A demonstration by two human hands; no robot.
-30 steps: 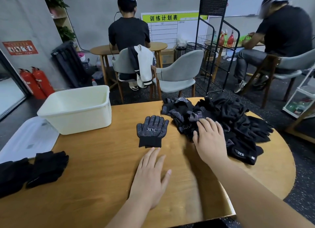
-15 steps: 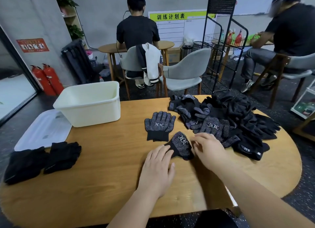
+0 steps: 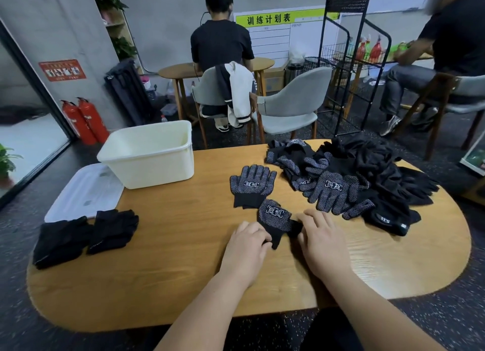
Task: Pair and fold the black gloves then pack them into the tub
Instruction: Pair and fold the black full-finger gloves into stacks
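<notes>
Black dotted glove point(image 3: 275, 215) between left hand point(image 3: 246, 248) and right hand point(image 3: 325, 243)

A dotted glove point(image 3: 275, 216) is pinched at its cuff by the left hand point(image 3: 246, 248) and the right hand point(image 3: 322, 243) on the table point(image 3: 183, 272). A second glove point(image 3: 252, 186) is laid flat just beyond it, beside the pile point(image 3: 367, 172).

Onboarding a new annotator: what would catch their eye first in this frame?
The left hand and right hand hold a dotted black glove at the near middle of the table. A big heap of black gloves sprawls over its far right; a white tub stands far left.
</notes>
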